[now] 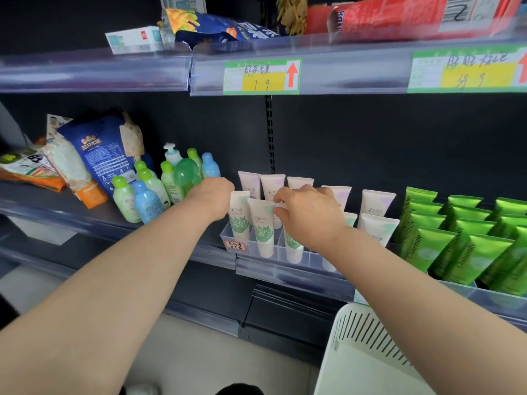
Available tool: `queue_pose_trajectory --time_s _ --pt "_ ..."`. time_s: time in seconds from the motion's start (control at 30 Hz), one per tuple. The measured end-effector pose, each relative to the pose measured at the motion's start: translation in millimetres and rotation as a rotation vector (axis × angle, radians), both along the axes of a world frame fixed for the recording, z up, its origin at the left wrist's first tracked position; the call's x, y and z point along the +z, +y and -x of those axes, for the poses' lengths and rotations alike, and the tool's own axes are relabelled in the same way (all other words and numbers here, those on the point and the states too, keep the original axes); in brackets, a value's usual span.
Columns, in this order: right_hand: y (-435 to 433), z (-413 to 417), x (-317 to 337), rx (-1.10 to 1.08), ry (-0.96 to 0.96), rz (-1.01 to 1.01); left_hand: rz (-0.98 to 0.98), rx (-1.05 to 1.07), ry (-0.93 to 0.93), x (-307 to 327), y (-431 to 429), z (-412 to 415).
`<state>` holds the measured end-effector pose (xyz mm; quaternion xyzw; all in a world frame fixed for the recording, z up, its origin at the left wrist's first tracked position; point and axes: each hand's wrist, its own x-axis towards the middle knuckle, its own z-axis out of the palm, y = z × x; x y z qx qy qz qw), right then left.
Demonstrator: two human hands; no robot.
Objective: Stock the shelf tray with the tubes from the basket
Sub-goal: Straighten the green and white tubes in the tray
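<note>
White tubes (261,228) with green leaf print; white slotted basket (368,352)

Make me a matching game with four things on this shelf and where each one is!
Things:
1. bright green tubes
2. little bottles
3. white basket
4. price label

Places:
A. left of the clear tray
B. on the rail of the upper shelf
C. far right of the shelf
D. below the shelf, bottom right

Pairs: 1-C, 2-A, 3-D, 4-B

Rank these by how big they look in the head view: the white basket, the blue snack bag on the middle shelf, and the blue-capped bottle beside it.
1. white basket, though nearest the camera
2. blue snack bag
3. blue-capped bottle
</note>
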<state>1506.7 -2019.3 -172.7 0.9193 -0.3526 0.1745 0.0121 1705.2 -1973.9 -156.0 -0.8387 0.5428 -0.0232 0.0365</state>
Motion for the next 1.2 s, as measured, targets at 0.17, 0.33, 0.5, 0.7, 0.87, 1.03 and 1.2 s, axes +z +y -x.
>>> queue_pose_trajectory --time_s 0.17,0.33,0.5,0.7,0.87,1.03,1.2 --pt "3.8 -1.6 1.0 0.004 -0.007 -0.002 -0.077 0.003 -0.045 5.5 10.3 -3.4" --pt "3.9 -1.2 1.5 -0.005 0.002 -0.014 -0.050 0.025 -0.007 10.8 13.5 -0.5" --pt "3.9 1.2 3.5 -0.009 0.007 -0.014 0.013 0.027 0.028 20.2 11.5 7.2" --pt "-2.2 11.8 11.8 -0.027 -0.007 -0.007 0.176 -0.035 0.110 25.3 0.7 16.3" --pt "-20.1 35.4 22.2 -0.101 -0.037 -0.002 0.280 -0.129 0.223 27.8 -21.1 37.7" --pt "-46.1 66.8 34.9 -0.187 -0.045 -0.044 0.328 -0.249 0.308 29.9 -47.1 72.1" --pt "-70.3 97.7 39.9 -0.272 0.009 -0.119 0.275 -0.338 0.315 34.9 -73.0 107.3"
